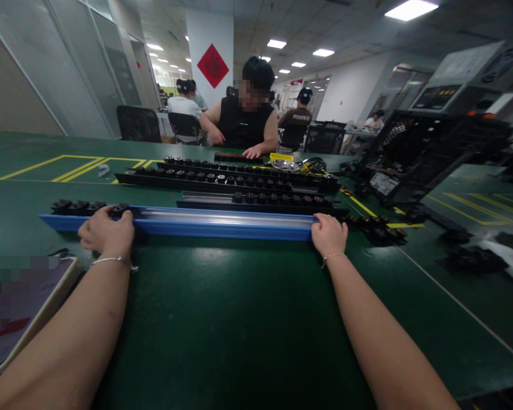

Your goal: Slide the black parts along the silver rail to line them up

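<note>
A long blue channel rail [222,229] lies across the green table in front of me, with a shiny metal strip [222,216] along its inside. Several small black knobbed parts [74,207] sit in a row in its left end. My left hand [108,229] is closed over the rail beside these parts; its fingertips are partly hidden behind the rail's wall. At the rail's right end, my right hand [330,234] grips the edge with thumb in front and fingers over the top. Loose black parts [378,229] lie just beyond the right hand.
Behind the blue rail lie black rails [205,180] with similar black parts. Across the table [222,319] sits a person [248,122] in a black sleeveless top. A metal dish [284,165] and yellow tray [281,156] stand there. An opened computer case [404,151] stands right.
</note>
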Demonstrator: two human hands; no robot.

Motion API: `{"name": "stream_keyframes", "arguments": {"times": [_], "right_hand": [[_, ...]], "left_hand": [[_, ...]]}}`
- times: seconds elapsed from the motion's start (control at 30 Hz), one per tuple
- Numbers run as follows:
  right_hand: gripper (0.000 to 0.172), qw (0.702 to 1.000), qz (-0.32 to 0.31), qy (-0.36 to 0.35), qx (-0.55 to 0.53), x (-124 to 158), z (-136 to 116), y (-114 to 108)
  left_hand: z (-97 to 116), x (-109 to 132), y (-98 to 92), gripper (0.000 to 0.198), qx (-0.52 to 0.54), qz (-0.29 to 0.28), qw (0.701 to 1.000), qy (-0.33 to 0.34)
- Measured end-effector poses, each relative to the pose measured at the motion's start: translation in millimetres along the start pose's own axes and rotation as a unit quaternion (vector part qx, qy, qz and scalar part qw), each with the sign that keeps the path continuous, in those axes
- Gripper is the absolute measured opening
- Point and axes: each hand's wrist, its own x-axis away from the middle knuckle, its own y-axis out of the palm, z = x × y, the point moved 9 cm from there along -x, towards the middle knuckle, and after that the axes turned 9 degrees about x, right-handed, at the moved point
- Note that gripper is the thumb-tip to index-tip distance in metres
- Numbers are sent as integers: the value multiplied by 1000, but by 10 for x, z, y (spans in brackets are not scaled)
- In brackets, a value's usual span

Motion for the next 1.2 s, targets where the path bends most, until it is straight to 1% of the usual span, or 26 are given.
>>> {"name": "stream_keyframes", "arguments": {"times": [0.1,0.3,0.53,0.63,0.73,0.8,1.2], "right_hand": [[45,1000,-3,-1,-1,2,7,1],[45,1000,-11,-3,-1,-1,10,18],[45,1000,-10,-4,-1,3,19,18],[45,1000,-5,-4,-4,7,17,14],[44,1000,4,-1,-8,14,16,3],[44,1000,7,-1,-12,17,12,-1],[45,1000,5,-9,6,11,4,9]], "left_hand": [[-7,-13,21,61,-4,-17,1000,0],[1,-19,29,58,8,-19,1000,9],[-4,-35,47,55,11,-5,999,30],[-2,-44,76,52,-4,-2,999,35],[-1,-37,47,46,-33,31,999,25],[11,-30,44,45,-37,36,998,24],[112,-7,60,51,-77,9,996,47]]}}
